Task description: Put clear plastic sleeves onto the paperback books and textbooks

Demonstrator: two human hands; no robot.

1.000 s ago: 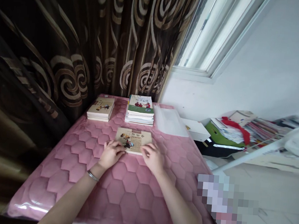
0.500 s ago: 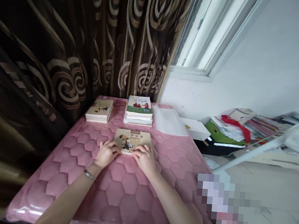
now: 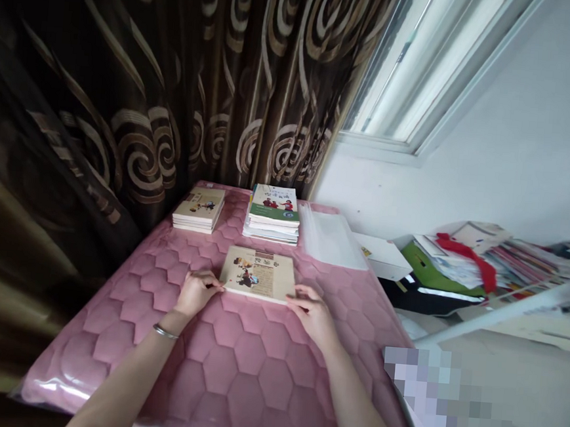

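Observation:
A beige book (image 3: 259, 276) with small painted figures on its cover lies flat on the pink quilted surface (image 3: 240, 341). My left hand (image 3: 199, 294), a silver bangle at its wrist, pinches the book's near left corner with thumb and fingertips. At the near right corner, my right hand (image 3: 314, 314) grips the edge between thumb and fingers. Beyond the book, to the left, sits a short stack of similar beige books (image 3: 198, 210). A taller stack of books (image 3: 272, 214), topped by a white and green cover, stands to its right.
Clear plastic sheets (image 3: 335, 239) lie right of the stacks, beside a white box (image 3: 383, 257). Further right are a green bag (image 3: 423, 267) and piled papers. A patterned curtain (image 3: 225, 90) hangs along the back and left. A white pole (image 3: 498, 316) slants across the right.
My right hand has slid from the book's near edge to its right corner. My left hand has shifted slightly to the book's left corner. The camera view has turned a little left.

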